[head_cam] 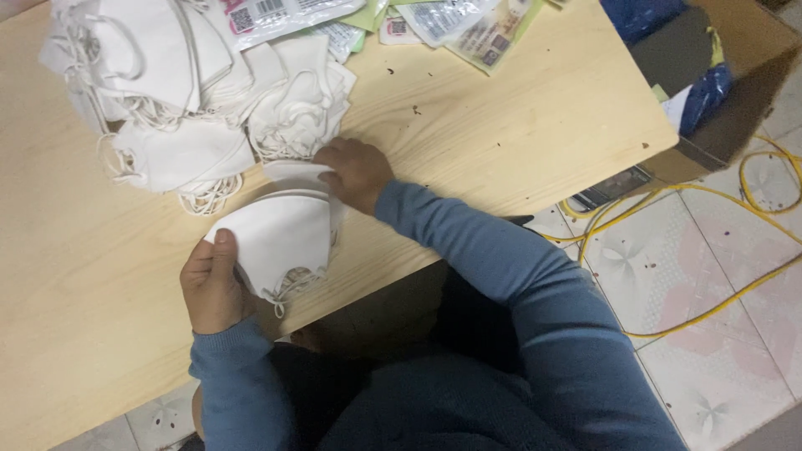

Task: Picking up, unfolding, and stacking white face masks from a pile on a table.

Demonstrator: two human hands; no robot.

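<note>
Both hands' grip, left hand (213, 288) and right hand (355, 171), clasps a white mask (280, 238); printed packets (468, 25) lie at the table's far edge.

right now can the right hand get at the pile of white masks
Probably yes: the right hand rests at the edge of the pile of white masks, with nothing between them, though its fingers touch the folded mask.
</note>
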